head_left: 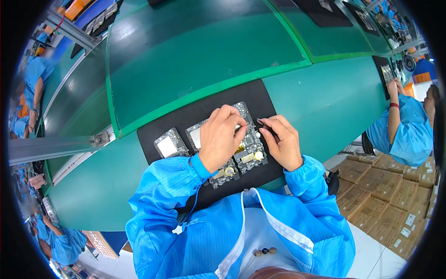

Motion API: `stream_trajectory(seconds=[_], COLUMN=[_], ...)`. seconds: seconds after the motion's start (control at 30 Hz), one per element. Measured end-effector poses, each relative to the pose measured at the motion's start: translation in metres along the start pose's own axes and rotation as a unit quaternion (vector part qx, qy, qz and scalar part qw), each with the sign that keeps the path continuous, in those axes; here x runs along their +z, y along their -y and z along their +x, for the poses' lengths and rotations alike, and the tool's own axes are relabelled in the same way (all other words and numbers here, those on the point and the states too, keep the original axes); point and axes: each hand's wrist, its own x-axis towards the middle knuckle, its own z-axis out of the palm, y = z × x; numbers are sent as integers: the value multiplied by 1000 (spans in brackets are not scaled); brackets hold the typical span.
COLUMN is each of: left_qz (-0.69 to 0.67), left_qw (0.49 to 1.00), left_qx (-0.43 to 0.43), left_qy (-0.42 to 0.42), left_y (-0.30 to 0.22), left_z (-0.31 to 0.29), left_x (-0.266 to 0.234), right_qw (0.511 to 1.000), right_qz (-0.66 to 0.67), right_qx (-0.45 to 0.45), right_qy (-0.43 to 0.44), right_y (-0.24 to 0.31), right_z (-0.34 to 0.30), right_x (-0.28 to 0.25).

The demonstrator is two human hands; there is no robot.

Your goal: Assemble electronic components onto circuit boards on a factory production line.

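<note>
Several printed circuit boards lie on a black mat (200, 195) in front of me. My left hand (220, 137) is over the middle boards, its thumb and forefinger pinched at the upper part of the right-hand circuit board (242, 109); what is between them is too small to tell. Close beside it, my right hand (283, 142) has its fingers closed around a thin dark tool (260, 121), perhaps tweezers, with the tip by that board's right edge. A round yellow part (259, 156) sits low on this board. The middle board (218, 179) is partly covered by my left hand. Apart at left rests another circuit board (170, 143) with a silver shield.
The mat lies on a green workbench (325, 100), below a raised, green-edged panel (200, 51). A metal bar (55, 148) crosses at left. Co-workers in blue sit at right (404, 125) and left. Stacked cardboard boxes (381, 200) stand on the floor at right.
</note>
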Motion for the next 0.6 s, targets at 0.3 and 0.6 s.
stream_trajectory(seconds=[0.3, 0.6], left_qz=[-35, -40], left_qw=[999, 999], left_qx=[18, -9], left_qy=[-13, -4], left_y=[6, 5], left_z=[-3, -3], left_x=[4, 4], right_qw=[999, 999], right_qz=[-18, -44], right_qx=[-27, 32], right_qy=[17, 1], right_y=[-2, 12], right_z=[10, 7], right_x=[11, -1])
